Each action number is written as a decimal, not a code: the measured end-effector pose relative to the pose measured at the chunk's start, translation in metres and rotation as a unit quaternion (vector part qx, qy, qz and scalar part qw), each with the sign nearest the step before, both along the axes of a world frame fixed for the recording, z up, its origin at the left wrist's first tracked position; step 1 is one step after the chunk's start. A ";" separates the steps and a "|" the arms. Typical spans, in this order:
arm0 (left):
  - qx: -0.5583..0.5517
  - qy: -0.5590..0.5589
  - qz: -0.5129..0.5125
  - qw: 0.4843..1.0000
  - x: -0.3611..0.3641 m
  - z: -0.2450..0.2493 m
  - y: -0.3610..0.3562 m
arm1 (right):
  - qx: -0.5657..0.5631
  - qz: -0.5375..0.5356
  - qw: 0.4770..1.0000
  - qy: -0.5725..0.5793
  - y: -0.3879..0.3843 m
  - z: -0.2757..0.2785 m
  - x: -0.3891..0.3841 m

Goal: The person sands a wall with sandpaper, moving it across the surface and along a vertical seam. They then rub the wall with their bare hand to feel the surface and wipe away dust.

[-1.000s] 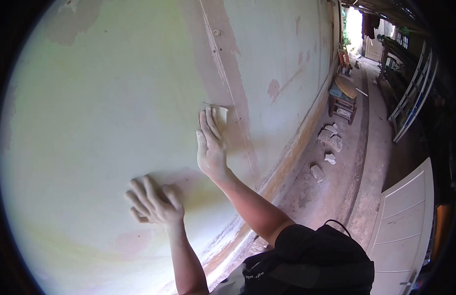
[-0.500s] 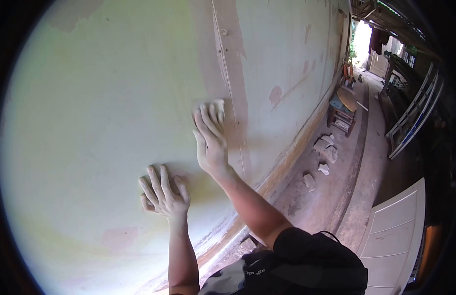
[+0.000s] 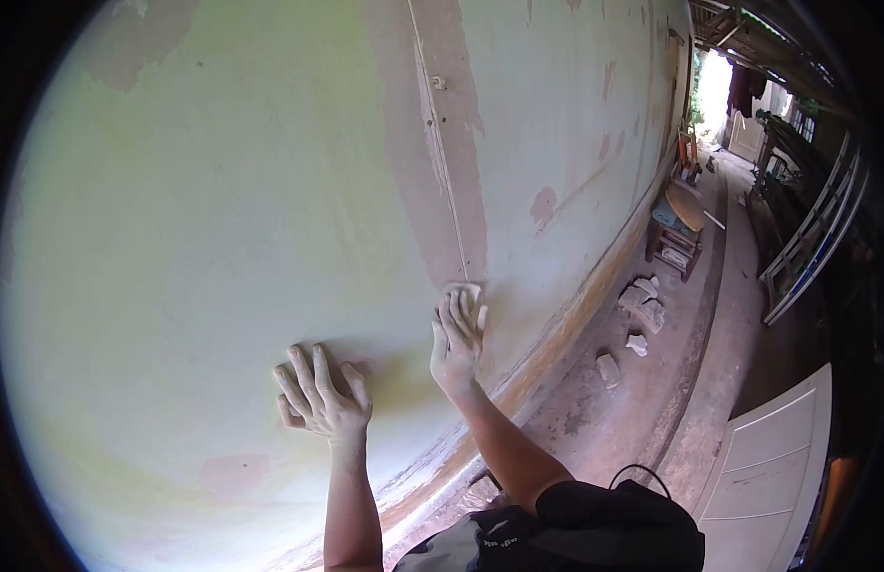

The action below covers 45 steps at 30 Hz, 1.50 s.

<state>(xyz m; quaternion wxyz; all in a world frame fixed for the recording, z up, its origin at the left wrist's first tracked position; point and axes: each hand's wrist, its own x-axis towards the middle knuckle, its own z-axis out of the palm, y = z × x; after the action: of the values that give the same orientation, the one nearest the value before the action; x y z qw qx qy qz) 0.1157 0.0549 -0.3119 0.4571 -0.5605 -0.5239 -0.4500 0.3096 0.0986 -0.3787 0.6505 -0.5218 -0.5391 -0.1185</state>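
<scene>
Pale dust coats both hands. My right hand (image 3: 455, 348) presses a small pale piece of sandpaper (image 3: 472, 289) against the painted wall (image 3: 223, 219), its fingers lying together over the sheet. Most of the sheet is hidden under them; a light edge shows past the fingertips. It sits at the lower part of a greyish bare strip (image 3: 413, 143), which has a thin crack line running down it. Lower and to the left, my left hand (image 3: 329, 400) rests on the wall with fingers spread, holding nothing.
Broken white chunks (image 3: 642, 305) lie on the concrete floor (image 3: 594, 410) along the wall's base. Farther down the passage is a small wooden stool (image 3: 672, 250) with things on it. At right are a metal ladder (image 3: 813, 238) and a white panel (image 3: 761, 467).
My right hand has slid down and to the right along the wall with the sandpaper. My left hand keeps its place on the wall, while the view has shifted slightly.
</scene>
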 end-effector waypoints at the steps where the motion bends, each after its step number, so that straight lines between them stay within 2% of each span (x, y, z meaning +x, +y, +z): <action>1: -0.002 0.000 0.002 1.000 0.001 0.000 -0.001 | -0.007 0.012 1.000 -0.018 -0.004 0.027 0.008; 2: -0.006 0.003 -0.001 1.000 0.000 0.000 -0.002 | -0.012 0.018 0.998 -0.062 -0.007 0.049 0.020; 5: -0.006 0.013 -0.007 1.000 -0.001 -0.001 -0.002 | 0.028 0.050 0.995 -0.075 -0.002 0.058 0.033; 6: -0.006 0.020 -0.015 1.000 -0.003 -0.002 -0.001 | 0.015 0.060 0.995 -0.073 -0.004 0.046 0.032; 10: -0.007 0.029 -0.024 0.999 -0.007 -0.003 -0.004 | 0.018 0.052 0.998 -0.009 -0.013 -0.067 0.008; 11: -0.013 0.036 -0.024 0.999 -0.008 -0.003 -0.005 | -0.011 0.039 0.999 -0.004 -0.022 -0.084 0.003; 12: -0.019 0.042 -0.023 0.999 -0.009 -0.003 -0.005 | -0.041 0.027 0.999 0.002 -0.027 -0.081 0.000; 14: -0.011 0.042 -0.021 0.999 -0.008 -0.002 -0.004 | -0.004 0.022 1.000 0.004 -0.010 -0.070 0.000; 16: -0.008 0.039 -0.024 0.999 -0.008 -0.002 -0.005 | 0.091 0.036 0.995 -0.009 0.007 -0.016 0.005; 18: -0.016 0.039 -0.024 0.999 -0.008 -0.001 -0.007 | 0.093 0.059 0.993 -0.037 0.003 0.052 0.007; 21: -0.014 0.036 -0.039 0.998 -0.009 0.000 -0.009 | 0.090 0.057 0.992 -0.064 0.000 0.084 0.009; 23: -0.009 0.030 -0.052 0.998 -0.009 0.000 -0.010 | 0.082 0.063 0.992 -0.070 0.000 0.055 0.010; 28: 0.018 0.014 -0.084 0.996 -0.005 0.000 -0.009 | 0.027 0.028 0.999 -0.010 -0.012 -0.075 0.002; 30: 0.014 0.012 -0.101 0.995 -0.007 -0.002 -0.010 | 0.005 0.007 1.000 0.005 -0.011 -0.086 0.004; 33: 0.003 0.021 -0.124 0.992 -0.008 0.000 -0.011 | 0.097 0.023 0.994 -0.037 -0.008 -0.002 -0.002; 35: -0.014 0.031 -0.143 0.989 -0.013 0.000 -0.014 | 0.096 0.088 0.991 -0.039 -0.010 0.053 -0.015; 38: -0.021 0.021 -0.162 0.986 -0.012 0.002 -0.017 | 0.143 0.086 0.985 -0.038 -0.009 0.082 -0.043; 40: -0.026 0.037 -0.173 0.984 -0.017 0.001 -0.014 | 0.149 0.068 0.986 -0.025 -0.004 0.057 -0.047; 43: -0.080 0.017 -0.159 0.984 -0.023 -0.006 -0.028 | 0.137 0.071 0.987 0.038 -0.014 -0.018 -0.058; 45: -0.110 -0.007 -0.139 0.984 -0.024 -0.012 -0.036 | 0.052 0.021 0.996 0.071 -0.025 -0.060 -0.063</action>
<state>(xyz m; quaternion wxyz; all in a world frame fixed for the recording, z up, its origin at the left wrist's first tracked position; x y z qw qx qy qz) 0.0920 0.0189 -0.3244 0.3218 -0.6715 -0.4903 -0.4529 0.2465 0.0741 -0.4388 0.7155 -0.4830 -0.4957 -0.0952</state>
